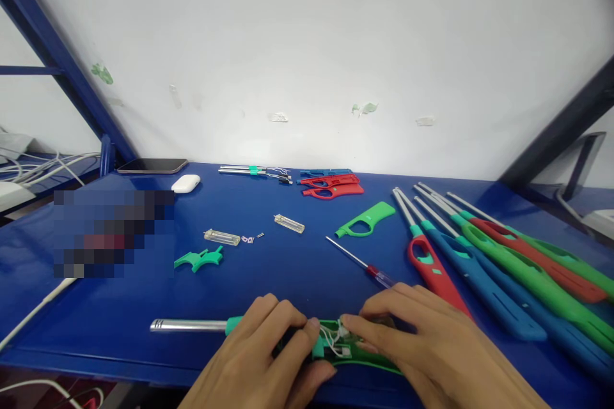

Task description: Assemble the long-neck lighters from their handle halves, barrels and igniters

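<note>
A green long-nosed lighter [355, 348] lies open near the front edge of the blue table [297, 268], its metal tube [189, 325] pointing left. White wires and small inner parts show in its open body. My left hand [261, 358] grips the lighter where the tube meets the body, fingers curled round it. My right hand [422, 348] rests on the handle end, thumb and forefinger pinched at the wires in the middle.
A red-handled screwdriver [362, 263] lies just behind my hands. Several whole lighters [484, 262] lie in a row at the right. Loose green, red and blue shells, two clear tanks [221, 237], a phone [152, 166] and an earbud case [186, 183] lie farther back.
</note>
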{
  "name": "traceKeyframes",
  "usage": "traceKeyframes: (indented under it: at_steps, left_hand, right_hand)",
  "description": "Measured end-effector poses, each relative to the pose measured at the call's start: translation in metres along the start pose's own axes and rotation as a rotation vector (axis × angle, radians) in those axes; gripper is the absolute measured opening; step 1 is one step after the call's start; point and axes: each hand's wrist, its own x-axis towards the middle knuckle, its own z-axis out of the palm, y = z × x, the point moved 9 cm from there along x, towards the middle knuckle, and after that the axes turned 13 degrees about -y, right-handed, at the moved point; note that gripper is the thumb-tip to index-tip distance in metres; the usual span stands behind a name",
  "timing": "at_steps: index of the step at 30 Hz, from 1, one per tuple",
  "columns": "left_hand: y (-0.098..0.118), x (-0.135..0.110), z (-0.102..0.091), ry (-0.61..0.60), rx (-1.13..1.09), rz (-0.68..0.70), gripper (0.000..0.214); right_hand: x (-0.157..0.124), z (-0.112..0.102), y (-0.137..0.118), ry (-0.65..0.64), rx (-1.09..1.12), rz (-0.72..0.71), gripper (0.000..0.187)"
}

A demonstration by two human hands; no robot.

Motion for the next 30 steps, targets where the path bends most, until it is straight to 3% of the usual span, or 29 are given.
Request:
traceKeyframes:
  at_steps: [15,30]
  left_hand:
    - [-0.001,-0.002,0.0,-0.014,-0.015,-0.017,0.021]
    - [-0.001,-0.001,-0.002,0.001,-0.025,-0.01,0.022]
  right_hand:
    - [-0.001,-0.004,-0.011,0.08,-0.207,-0.07,0.031]
    - [-0.001,0.005,-0.02,0.096,-0.367,-0.042,0.051]
